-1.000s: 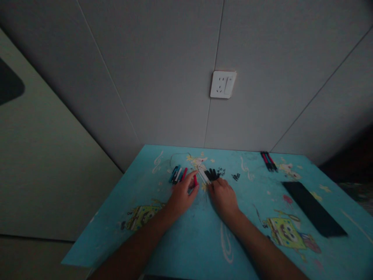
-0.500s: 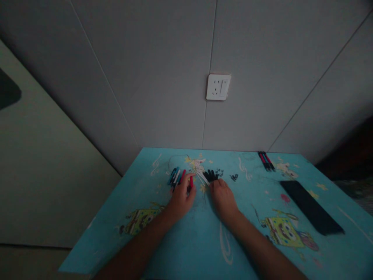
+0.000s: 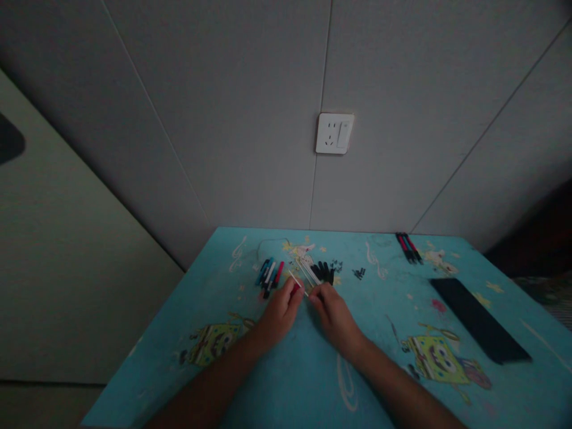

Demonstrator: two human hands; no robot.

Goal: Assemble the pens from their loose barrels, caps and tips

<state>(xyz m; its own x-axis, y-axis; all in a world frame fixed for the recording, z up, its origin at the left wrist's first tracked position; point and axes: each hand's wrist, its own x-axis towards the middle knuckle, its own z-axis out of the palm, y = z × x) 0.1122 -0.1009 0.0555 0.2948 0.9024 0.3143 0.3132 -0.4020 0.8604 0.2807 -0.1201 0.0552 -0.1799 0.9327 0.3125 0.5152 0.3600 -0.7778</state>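
Slanting, slim white pen refill [image 3: 295, 279]

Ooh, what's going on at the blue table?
The person's left hand is holding a little red piece. The right hand pinches a thin white stick that crosses in front of it; I can't tell whether they touch. Colourful tubes lie by the left hand, and black pieces lie just beyond the right.

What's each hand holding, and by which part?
Right hand: a thin white refill, by its near end. Left hand: a pink pen barrel, mostly hidden, so the gripped part is unclear.
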